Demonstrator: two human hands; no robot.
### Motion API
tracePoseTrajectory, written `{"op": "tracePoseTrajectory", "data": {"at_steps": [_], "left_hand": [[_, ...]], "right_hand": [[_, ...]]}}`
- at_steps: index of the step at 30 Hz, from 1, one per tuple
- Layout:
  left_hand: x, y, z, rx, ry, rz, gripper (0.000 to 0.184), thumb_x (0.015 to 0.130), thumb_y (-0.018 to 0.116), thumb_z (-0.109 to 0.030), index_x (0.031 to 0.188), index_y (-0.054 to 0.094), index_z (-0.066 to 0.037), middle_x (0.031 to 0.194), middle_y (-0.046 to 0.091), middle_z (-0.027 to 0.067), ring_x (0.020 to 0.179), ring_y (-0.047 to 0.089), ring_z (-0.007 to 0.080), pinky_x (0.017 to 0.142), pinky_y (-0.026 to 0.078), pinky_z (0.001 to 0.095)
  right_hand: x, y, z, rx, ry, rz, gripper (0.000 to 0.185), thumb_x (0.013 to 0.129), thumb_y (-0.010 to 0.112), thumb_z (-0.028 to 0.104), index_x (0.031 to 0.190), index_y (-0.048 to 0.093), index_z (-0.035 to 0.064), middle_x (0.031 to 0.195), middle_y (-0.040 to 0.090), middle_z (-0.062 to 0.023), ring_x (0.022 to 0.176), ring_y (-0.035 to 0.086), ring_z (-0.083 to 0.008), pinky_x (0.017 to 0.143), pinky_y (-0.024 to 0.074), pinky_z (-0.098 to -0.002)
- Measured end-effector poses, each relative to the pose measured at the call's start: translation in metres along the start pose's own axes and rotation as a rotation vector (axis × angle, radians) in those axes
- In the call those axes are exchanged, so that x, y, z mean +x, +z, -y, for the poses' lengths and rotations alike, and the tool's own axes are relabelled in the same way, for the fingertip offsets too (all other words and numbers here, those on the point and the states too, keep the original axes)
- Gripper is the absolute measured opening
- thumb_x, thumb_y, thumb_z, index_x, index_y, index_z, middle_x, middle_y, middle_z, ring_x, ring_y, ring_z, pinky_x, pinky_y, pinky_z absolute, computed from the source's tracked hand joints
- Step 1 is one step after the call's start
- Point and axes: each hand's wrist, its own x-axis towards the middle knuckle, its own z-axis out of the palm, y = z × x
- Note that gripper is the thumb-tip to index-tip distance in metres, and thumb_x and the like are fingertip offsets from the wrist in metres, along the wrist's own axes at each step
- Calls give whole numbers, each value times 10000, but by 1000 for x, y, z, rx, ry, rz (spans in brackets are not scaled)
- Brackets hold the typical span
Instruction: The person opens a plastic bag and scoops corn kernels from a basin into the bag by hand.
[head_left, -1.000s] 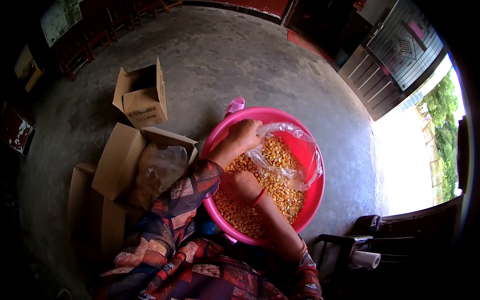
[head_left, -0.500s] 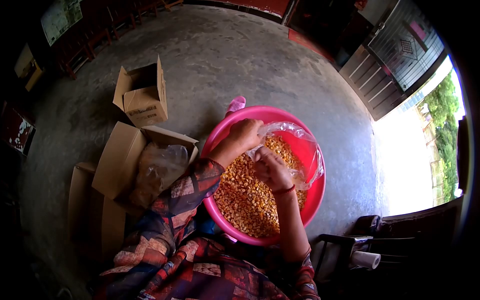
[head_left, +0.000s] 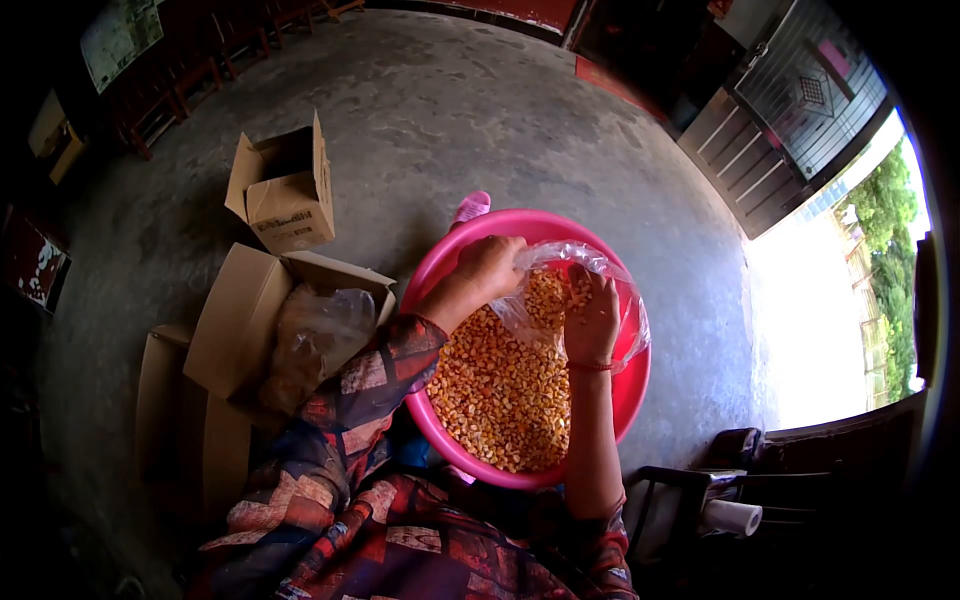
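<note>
A large pink basin [head_left: 627, 405] holds loose yellow-orange corn kernels [head_left: 500, 390]. My left hand [head_left: 493, 266] reaches over the basin's far left side, its fingers closed on the edge of a clear plastic bag [head_left: 630, 325]. The bag's mouth gapes across the far right part of the basin, and kernels show through and around it. My right hand [head_left: 593, 322], with a red cord at the wrist, is at the bag's mouth. Its fingers point away from me and look stretched out among kernels; their tips are partly obscured.
To the left stand open cardboard boxes; the nearer box [head_left: 240, 320] contains a crumpled clear plastic bag [head_left: 325, 330]. Another carton [head_left: 295, 210] sits farther off. A pink-covered foot [head_left: 472, 206] shows beyond the basin. A paper roll [head_left: 733, 518] lies lower right, near an open door [head_left: 790, 120].
My right hand has moved right from beside my left hand to the bag's far right side, its closed fingers straightening. The bag's mouth is spread wider. My left hand has barely moved.
</note>
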Motion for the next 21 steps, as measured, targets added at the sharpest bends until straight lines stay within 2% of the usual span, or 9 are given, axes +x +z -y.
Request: {"op": "tracePoseTrajectory", "data": {"at_steps": [1, 3, 5, 9, 11, 12, 15, 17, 21], "left_hand": [[0, 0, 0, 3, -4, 4, 349, 672, 672, -106, 997, 593, -7, 955, 616, 192, 915, 588, 334, 797, 459, 393], [-1, -2, -2, 5, -7, 8, 355, 673, 673, -103, 1005, 590, -6, 965, 613, 193, 922, 586, 334, 802, 458, 392], [-2, -6, -6, 18, 0, 10, 372, 677, 677, -113, 1019, 583, -3, 980, 610, 194, 932, 585, 333, 802, 458, 391], [-2, -5, -3, 4, 2, 1, 380, 680, 680, -121, 1025, 579, 0, 981, 611, 196, 936, 585, 333, 802, 460, 392], [-2, -5, -4, -13, 22, -21, 371, 687, 672, -116, 1028, 580, -2, 971, 614, 194, 925, 589, 334, 796, 463, 395], [0, -7, -6, -12, 22, -21, 371, 687, 672, -116, 1028, 580, -2, 971, 614, 194, 925, 589, 334, 796, 463, 395], [4, -7, -6, 72, -54, 96, 362, 692, 662, -109, 1030, 581, -7, 958, 619, 190, 907, 596, 335, 790, 466, 396], [2, 1, 4, -7, 4, -74, 358, 695, 655, -108, 1032, 581, -13, 947, 622, 188, 892, 600, 334, 781, 469, 397], [2, -2, 1, -3, -20, -40, 358, 696, 653, -109, 1034, 581, -19, 944, 622, 190, 888, 601, 335, 779, 470, 398]], "right_hand": [[0, 1, -2, 0, 1, 0, 375, 934, 385, 295, 1106, 511, -13, 1139, 548, -119, 1064, 505, -218, 884, 404, -334], [-1, 13, -6, -704, -150, -120, 349, 930, 403, 267, 1107, 515, -11, 1159, 532, -97, 1081, 486, -189, 895, 393, -323], [-13, 23, -1, -736, -192, -67, 236, 900, 498, 162, 1055, 539, -11, 996, 580, -37, 941, 513, -105, 812, 417, -274], [-19, 15, 11, -955, -113, 247, 102, 807, 617, 72, 804, 542, 3, 687, 520, 18, 613, 464, -65, 569, 406, -214], [-25, 24, 26, -1538, 26, 463, 180, 729, 688, 114, 787, 539, 30, 624, 496, 0, 579, 446, -72, 527, 391, -242], [-28, 30, 28, -1595, 62, 456, 237, 654, 721, 135, 780, 540, 50, 596, 474, -23, 552, 434, -100, 512, 387, -278], [-30, 30, 35, -1671, 119, 540, 224, 650, 703, 141, 777, 542, 51, 608, 494, -37, 544, 448, -137, 521, 396, -302], [-32, 25, 36, -1686, 142, 527, 212, 656, 711, 150, 753, 550, 53, 611, 495, -29, 543, 449, -125, 516, 390, -291], [-28, 9, 29, -1744, 44, 484, 125, 689, 689, 112, 748, 595, 53, 667, 554, -35, 558, 487, -108, 524, 408, -274]]}}
